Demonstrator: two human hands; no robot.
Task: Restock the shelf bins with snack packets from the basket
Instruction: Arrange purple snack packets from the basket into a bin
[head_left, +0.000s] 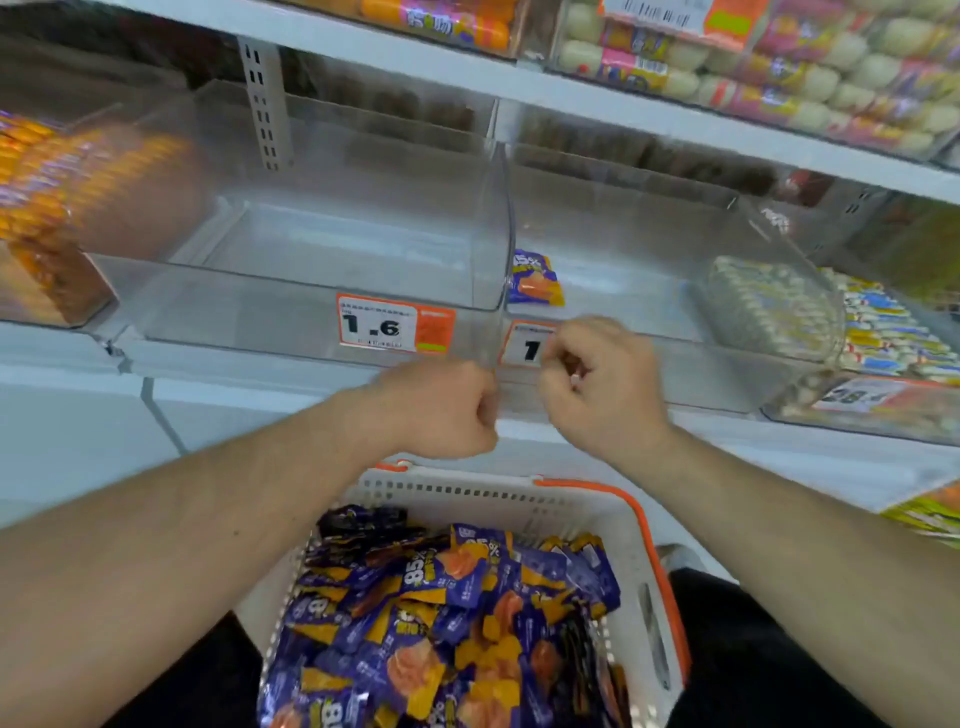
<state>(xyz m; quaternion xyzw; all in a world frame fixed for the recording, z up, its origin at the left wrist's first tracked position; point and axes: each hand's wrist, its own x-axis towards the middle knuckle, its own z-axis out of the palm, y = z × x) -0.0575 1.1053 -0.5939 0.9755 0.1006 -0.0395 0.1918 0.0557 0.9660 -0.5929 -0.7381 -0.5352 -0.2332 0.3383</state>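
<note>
Clear bins (332, 249), hands (519, 395) curled, side by side

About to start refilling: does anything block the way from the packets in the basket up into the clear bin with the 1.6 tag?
Nothing visible does. The bin is open-topped, and both hands sit at its front edge above the packets.

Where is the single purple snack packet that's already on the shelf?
In the head view, the purple snack packet lies alone in the right clear bin, at its front-left corner, just above the right hand.
</note>
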